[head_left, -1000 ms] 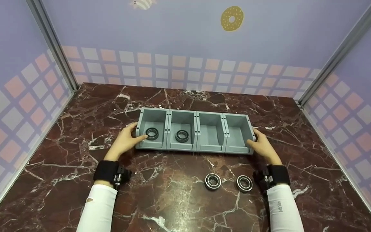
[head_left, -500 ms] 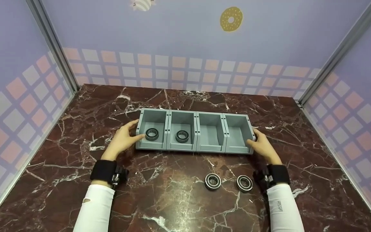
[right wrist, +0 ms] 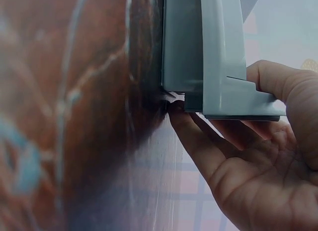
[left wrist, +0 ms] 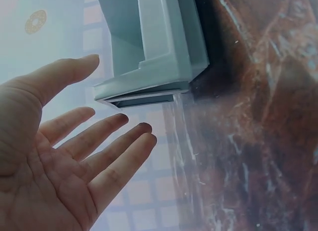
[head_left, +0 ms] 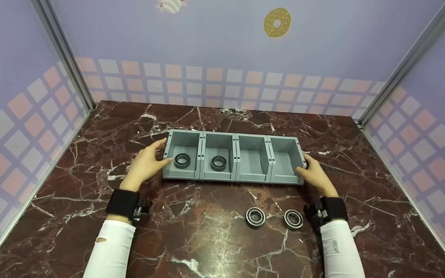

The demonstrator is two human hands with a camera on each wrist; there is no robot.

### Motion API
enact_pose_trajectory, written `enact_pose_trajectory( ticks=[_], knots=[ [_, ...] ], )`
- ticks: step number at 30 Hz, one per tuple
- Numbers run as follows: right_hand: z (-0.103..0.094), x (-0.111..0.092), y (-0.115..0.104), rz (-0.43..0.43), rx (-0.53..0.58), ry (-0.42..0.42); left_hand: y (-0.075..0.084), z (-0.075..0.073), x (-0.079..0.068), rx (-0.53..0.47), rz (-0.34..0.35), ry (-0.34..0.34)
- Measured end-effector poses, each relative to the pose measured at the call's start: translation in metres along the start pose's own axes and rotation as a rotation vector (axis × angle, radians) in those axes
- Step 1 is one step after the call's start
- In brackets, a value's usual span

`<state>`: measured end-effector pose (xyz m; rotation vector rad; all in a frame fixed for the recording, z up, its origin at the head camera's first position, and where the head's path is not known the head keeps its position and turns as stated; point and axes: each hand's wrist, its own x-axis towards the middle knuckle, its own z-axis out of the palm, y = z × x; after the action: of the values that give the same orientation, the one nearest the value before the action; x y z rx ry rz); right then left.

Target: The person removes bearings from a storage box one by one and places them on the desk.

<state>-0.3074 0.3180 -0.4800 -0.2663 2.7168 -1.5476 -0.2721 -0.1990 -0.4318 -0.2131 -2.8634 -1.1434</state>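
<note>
A row of joined grey storage bins (head_left: pixel 253 177) stands on the table in the head view. One ball bearing (head_left: pixel 182 166) lies in the leftmost bin, and a second bearing (head_left: pixel 218 168) in the bin beside it. My left hand (head_left: pixel 142 166) is just off the left end, fingers spread and palm bare; the left wrist view shows a gap between the fingers (left wrist: pixel 112 171) and the bin (left wrist: pixel 164 67). My right hand (head_left: pixel 317 175) grips the right end, its thumb over the rim and its fingers (right wrist: pixel 198 144) against the outer side.
Two more bearings, one (head_left: pixel 255 224) nearer the middle and one (head_left: pixel 293 227) to its right, lie on the marbled table (head_left: pixel 191 239) in front of the bins. Patterned panels (head_left: pixel 222 42) enclose the back and sides.
My left hand has drawn leftward off the bin row, its thumb leaving the rim of the leftmost bin. The right hand, the bins and the bearings have stayed in place.
</note>
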Motion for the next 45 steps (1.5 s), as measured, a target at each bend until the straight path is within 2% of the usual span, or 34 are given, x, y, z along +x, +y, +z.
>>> enact_pose_trajectory(
  ticks=[8,17,20,30,36,45],
  knots=[
    [0.000,0.001,0.001,0.023,-0.006,-0.008,0.009,-0.003,-0.001,0.105,0.007,0.002],
    [0.000,0.000,-0.001,0.037,-0.001,-0.005,0.029,-0.005,0.002,0.218,0.025,-0.014],
    [-0.001,0.000,-0.002,0.030,0.002,-0.012,0.035,-0.004,0.003,0.251,0.053,-0.001],
    [0.000,-0.001,-0.003,0.029,0.002,-0.014,0.048,0.009,0.007,0.268,0.138,0.055],
    [-0.001,-0.001,-0.003,0.039,0.011,-0.010,0.057,0.015,0.009,0.299,0.189,0.050],
    [-0.002,-0.001,-0.004,0.049,-0.009,-0.019,0.072,0.022,0.012,0.336,0.239,0.009]
  ],
)
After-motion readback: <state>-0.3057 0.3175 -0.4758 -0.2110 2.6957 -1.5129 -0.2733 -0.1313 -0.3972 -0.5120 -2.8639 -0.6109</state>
